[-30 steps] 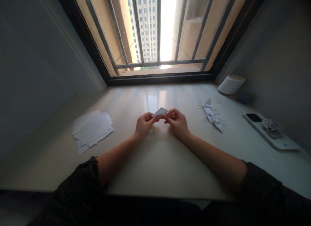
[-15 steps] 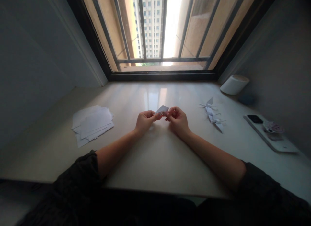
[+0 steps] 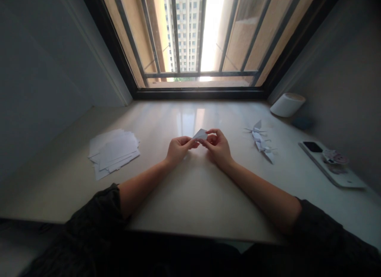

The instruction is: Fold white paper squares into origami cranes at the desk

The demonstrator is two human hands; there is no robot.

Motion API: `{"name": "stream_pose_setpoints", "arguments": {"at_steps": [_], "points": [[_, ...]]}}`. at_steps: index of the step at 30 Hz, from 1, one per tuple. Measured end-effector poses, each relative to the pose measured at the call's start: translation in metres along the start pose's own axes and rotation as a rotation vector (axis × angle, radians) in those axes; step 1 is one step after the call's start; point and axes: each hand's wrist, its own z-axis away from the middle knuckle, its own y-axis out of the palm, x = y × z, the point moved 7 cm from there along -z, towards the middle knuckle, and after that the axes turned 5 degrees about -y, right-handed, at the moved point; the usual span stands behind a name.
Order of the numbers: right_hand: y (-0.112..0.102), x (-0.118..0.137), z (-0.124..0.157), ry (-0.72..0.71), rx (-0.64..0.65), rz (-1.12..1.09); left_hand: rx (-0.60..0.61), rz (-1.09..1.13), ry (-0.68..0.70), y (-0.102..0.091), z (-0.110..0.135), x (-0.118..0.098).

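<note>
A small folded piece of white paper point(image 3: 200, 134) is held up between my two hands, just above the middle of the table. My left hand point(image 3: 178, 148) pinches its left lower edge, thumb on the near side. With thumb and fingers my right hand point(image 3: 218, 146) grips the right side, the index finger reaching over the top right corner. The lower part of the paper is hidden behind my thumbs. To the right lie several folded paper cranes point(image 3: 260, 142) in a row.
A stack of loose white paper sheets point(image 3: 119, 153) lies on the left of the pale table point(image 3: 190, 197). At the right are a phone point(image 3: 330, 166) with a round ornament on its back and a white cylindrical object point(image 3: 288, 104). A barred window point(image 3: 198, 94) rises behind.
My right index finger has straightened and moved up over the paper's top right corner. More of the paper's face shows. My left hand has barely moved.
</note>
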Motion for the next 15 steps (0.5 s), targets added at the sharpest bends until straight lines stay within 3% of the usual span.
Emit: {"name": "stream_pose_setpoints", "arguments": {"at_steps": [15], "points": [[0.0024,-0.0045,-0.0013,0.061,0.008,-0.079,-0.057,-0.030,-0.002,-0.0041,0.0002,-0.0015]]}}
